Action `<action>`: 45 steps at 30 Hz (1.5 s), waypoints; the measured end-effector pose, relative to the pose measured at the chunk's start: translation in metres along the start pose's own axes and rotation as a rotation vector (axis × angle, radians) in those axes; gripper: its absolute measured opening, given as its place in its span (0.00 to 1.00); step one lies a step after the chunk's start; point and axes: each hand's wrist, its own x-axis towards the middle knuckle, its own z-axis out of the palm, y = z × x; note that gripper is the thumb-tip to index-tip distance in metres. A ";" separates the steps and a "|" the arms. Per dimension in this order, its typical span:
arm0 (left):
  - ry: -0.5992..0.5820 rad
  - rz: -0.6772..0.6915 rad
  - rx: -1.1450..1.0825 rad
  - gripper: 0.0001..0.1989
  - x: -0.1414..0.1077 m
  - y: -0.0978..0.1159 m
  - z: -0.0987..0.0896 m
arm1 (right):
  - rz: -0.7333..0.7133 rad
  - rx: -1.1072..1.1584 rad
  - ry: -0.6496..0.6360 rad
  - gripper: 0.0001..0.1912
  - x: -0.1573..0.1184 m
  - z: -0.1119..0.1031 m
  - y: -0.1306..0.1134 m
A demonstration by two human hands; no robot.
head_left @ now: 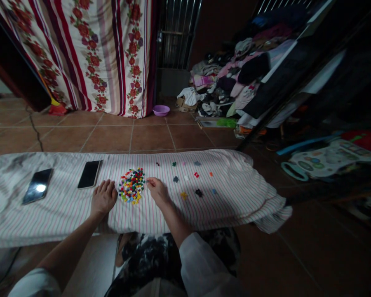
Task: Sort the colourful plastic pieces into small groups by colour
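Observation:
A heap of small multicoloured plastic pieces (131, 185) lies on the striped cloth in front of me. My left hand (104, 196) rests flat beside the heap's left edge, its fingers stretched out and nothing in them. At the heap's right edge, my right hand (157, 191) has thumb and forefinger pinched together on a small grey piece (147, 181). To the right, little groups sorted by colour are spread out: yellow pieces (184, 196), black pieces (198, 192), dark grey pieces (175, 179), red pieces (196, 175), green pieces (174, 163) and several others.
Two phones, one dark (38, 186) and one light-edged (89, 174), lie on the cloth (235, 185) at left. Beyond it are a floral curtain (111, 57), a purple basin (161, 110) and a heap of clothes (228, 78). A dark slanted pole (266, 119) stands at right.

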 end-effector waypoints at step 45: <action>-0.020 -0.018 -0.034 0.24 0.000 0.003 -0.003 | -0.047 -0.673 0.128 0.19 0.028 -0.092 0.076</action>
